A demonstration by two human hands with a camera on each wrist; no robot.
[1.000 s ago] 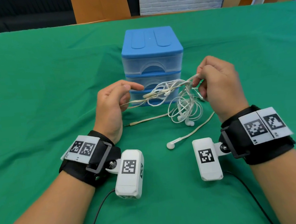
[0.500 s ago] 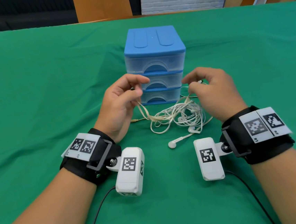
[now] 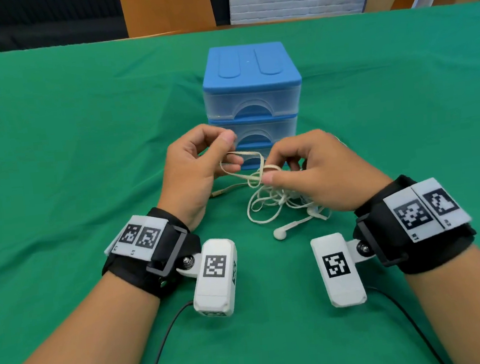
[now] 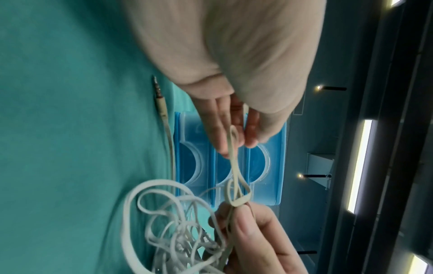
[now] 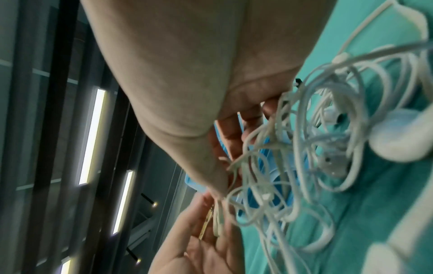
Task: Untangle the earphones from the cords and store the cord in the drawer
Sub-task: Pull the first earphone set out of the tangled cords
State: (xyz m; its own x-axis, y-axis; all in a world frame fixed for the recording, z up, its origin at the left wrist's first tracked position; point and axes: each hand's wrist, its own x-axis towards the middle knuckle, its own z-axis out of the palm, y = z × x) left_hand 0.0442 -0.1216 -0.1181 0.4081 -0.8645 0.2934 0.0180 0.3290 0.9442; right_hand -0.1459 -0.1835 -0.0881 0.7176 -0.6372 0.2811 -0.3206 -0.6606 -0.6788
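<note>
A beige flat cord (image 3: pixel 240 155) is looped and knotted into a tangle of white earphones (image 3: pixel 276 204) on the green cloth, in front of the drawer unit. My left hand (image 3: pixel 231 153) pinches the cord's loop between thumb and fingers, as the left wrist view shows (image 4: pixel 234 133). My right hand (image 3: pixel 268 170) pinches the knot where cord and earphone wires cross. The cord's jack plug (image 3: pixel 216 193) lies on the cloth under my left hand. One earbud (image 3: pixel 280 233) trails toward me. The earphone tangle (image 5: pixel 304 148) hangs below my right palm.
A blue and clear three-drawer unit (image 3: pixel 253 92) stands just behind my hands, all drawers closed. Green cloth (image 3: pixel 56 170) covers the whole table. Wrist camera cables run back along both forearms.
The tangle, held up between both hands a second ago, has dropped to the cloth. My hands have come closer together, the left now holding a beige loop and the right pinching the knot.
</note>
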